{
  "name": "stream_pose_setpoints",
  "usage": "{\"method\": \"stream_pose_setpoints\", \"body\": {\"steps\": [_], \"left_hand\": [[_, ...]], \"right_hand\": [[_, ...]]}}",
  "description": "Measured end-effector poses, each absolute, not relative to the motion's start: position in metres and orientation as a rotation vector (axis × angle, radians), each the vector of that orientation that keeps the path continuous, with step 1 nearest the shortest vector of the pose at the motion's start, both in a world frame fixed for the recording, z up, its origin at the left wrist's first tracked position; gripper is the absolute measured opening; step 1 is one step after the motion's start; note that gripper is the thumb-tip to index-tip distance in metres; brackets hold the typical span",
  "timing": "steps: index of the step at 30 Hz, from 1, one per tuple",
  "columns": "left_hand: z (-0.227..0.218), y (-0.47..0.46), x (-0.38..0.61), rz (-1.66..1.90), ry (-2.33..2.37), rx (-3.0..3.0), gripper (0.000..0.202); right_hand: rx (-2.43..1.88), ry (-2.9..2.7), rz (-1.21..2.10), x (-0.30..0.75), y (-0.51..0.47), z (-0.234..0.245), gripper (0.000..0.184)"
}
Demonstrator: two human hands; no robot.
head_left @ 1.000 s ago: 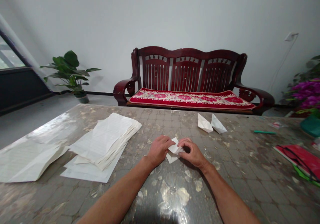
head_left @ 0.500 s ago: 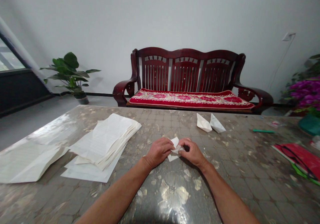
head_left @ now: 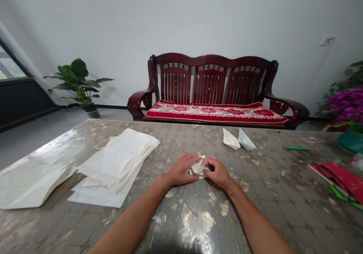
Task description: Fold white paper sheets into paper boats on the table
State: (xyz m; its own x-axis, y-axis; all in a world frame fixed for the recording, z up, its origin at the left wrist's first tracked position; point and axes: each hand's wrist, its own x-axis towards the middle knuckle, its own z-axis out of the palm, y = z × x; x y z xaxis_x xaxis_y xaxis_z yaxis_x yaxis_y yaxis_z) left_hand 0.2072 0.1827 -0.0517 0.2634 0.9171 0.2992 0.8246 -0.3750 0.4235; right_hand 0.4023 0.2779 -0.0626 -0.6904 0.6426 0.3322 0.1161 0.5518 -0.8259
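Note:
A small piece of folded white paper (head_left: 197,167) lies on the patterned table (head_left: 255,193) between my two hands. My left hand (head_left: 181,169) rests on its left side with fingers curled over it. On the right side, my right hand (head_left: 217,171) pinches the paper with bent fingers. Most of the paper is hidden under the fingers. Two finished folded paper boats (head_left: 238,139) sit farther back on the table, apart from my hands.
A stack of white sheets (head_left: 119,159) lies at my left, with a bent sheet (head_left: 31,182) further left. A green pen (head_left: 298,148) and a red book (head_left: 340,178) lie at the right. A dark wooden bench (head_left: 215,91) stands behind the table.
Both hands have drawn closer over the paper. The paper is now flatter and more covered; its lower flap no longer shows.

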Motion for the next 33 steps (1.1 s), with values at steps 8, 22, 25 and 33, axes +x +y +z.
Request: {"method": "stream_pose_setpoints", "body": {"steps": [8,22,25,33], "left_hand": [[-0.051,0.188,0.201,0.732,1.559,2.299,0.08],[-0.053,0.183,0.204,1.195,1.64,1.898,0.015],[-0.052,0.182,0.21,1.46,1.746,1.709,0.014],[-0.041,0.184,0.219,1.881,1.524,1.045,0.031]], "right_hand": [[-0.546,-2.192,1.103,0.401,0.276,-0.062,0.017],[-0.569,-2.121,0.735,0.395,0.28,-0.053,0.018],[-0.622,-2.036,0.7,0.396,0.278,-0.051,0.029],[-0.797,-1.755,1.13,0.39,0.269,-0.054,0.055]]}}
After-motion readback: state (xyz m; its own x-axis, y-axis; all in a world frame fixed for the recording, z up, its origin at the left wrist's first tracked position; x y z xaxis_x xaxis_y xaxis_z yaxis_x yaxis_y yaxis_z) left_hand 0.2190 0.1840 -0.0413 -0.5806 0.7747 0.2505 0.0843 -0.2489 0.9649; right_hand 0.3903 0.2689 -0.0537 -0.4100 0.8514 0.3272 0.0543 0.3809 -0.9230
